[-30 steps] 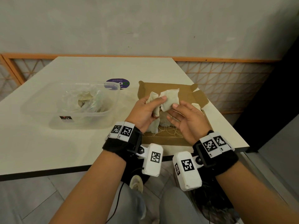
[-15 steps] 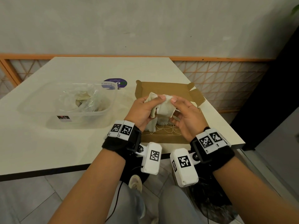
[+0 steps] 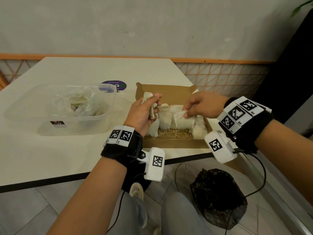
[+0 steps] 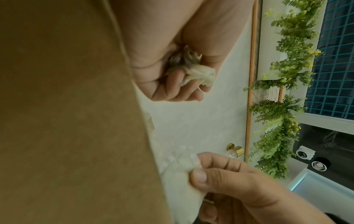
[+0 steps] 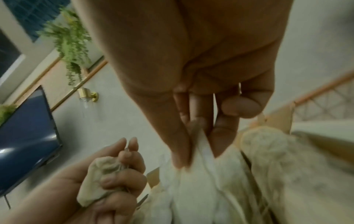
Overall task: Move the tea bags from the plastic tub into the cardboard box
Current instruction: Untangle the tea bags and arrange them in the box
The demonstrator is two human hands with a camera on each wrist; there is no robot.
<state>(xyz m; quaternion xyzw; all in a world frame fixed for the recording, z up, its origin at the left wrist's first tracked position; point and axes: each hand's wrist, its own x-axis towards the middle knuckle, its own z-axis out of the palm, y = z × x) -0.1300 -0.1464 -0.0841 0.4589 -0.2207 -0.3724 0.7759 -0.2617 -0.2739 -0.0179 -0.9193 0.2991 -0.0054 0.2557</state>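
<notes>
A shallow cardboard box (image 3: 171,93) lies open on the white table, with several cream tea bags (image 3: 165,118) standing in a row inside and loose strings in front. My left hand (image 3: 147,109) hovers over the box's left end and grips a crumpled tea bag (image 3: 147,96) (image 4: 199,74) (image 5: 99,181) in curled fingers. My right hand (image 3: 199,106) pinches the top corner of a tea bag (image 3: 182,117) (image 5: 203,151) standing in the row. The clear plastic tub (image 3: 22,114) sits to the left, with a clear wrapper and a few tea bags (image 3: 79,100) inside.
A round purple sticker (image 3: 116,84) lies behind the tub. The table's near edge (image 3: 50,179) runs just below my wrists. A black bag (image 3: 218,195) and cables sit on the floor under the box's corner. An orange lattice rail (image 3: 220,75) lines the wall.
My hands have separated. The right hand took one tea bag from the left and lowered it into the row in the box; the left hand kept a crumpled tea bag.
</notes>
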